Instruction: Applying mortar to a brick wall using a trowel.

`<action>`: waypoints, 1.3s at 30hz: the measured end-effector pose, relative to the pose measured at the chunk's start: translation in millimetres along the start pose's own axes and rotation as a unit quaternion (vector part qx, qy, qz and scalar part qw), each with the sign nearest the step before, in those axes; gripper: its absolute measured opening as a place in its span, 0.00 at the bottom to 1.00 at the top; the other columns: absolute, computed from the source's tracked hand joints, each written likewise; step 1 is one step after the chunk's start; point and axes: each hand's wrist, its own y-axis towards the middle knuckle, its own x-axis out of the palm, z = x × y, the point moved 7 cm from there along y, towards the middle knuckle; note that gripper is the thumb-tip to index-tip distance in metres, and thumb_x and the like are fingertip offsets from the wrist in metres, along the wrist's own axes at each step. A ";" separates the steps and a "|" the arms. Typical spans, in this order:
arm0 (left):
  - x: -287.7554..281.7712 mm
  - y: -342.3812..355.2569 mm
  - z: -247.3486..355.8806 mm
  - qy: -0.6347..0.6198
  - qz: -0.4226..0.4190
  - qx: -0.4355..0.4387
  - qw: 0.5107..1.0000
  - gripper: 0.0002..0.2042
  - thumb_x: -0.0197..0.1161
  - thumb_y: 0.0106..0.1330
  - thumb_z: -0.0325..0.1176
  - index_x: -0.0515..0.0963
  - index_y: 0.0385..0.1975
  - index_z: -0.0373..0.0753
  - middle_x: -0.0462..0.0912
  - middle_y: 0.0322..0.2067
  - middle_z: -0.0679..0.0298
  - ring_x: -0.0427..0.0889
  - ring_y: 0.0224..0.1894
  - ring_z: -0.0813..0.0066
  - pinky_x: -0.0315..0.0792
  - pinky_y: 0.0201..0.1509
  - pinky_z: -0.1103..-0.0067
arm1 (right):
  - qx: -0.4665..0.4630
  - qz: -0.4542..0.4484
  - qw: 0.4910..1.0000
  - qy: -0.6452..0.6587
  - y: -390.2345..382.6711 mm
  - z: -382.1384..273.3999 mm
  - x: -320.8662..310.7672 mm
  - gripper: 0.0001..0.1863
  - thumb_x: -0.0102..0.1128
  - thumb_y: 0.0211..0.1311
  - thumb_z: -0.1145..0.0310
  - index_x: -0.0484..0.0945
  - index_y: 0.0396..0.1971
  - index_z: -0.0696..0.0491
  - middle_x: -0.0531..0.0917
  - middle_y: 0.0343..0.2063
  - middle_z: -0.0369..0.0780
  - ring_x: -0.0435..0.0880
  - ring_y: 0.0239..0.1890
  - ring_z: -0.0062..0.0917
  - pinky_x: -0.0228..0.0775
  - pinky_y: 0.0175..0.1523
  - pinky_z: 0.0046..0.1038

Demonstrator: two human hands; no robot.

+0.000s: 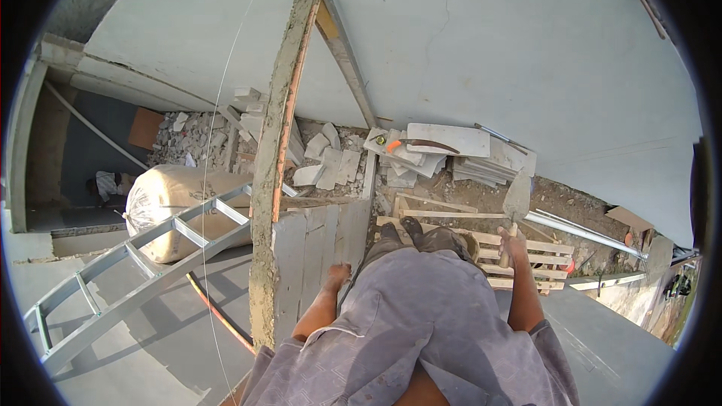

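Right hand [512,248] of the wearer is wrapped around the handle of a pointed masonry trowel [517,199], thin metal blade up, well right of the mortar-capped block wall [320,244]. Left hand [340,274] sits just beside that wall, fingers loosely curled; I cannot tell whether it touches it (contact edge too small from my end). Hands well apart. Wall: smooth grey panel faces, lumpy wet-looking mortar along the top edge. Right of it I get stacked flat white blocks [451,137], a curved pruning saw [425,144] on top with orange handle, and a slatted wooden pallet [526,280]. Left of it: ribbed aluminium ladder [143,262], bulging tan woven sack [184,199], jagged grey rubble [192,139].
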 end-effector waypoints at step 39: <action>229.2 -568.7 379.9 0.072 -0.831 0.440 0.332 0.09 0.62 0.58 0.32 0.79 0.23 0.31 0.81 0.28 0.55 0.80 0.29 0.61 0.73 0.33 0.70 | 0.042 -0.062 0.996 -0.039 -68.4 137.7 33.7 0.42 0.74 0.39 0.47 0.74 0.51 0.61 0.80 0.47 0.52 0.77 0.52 0.41 0.67 0.56 0.35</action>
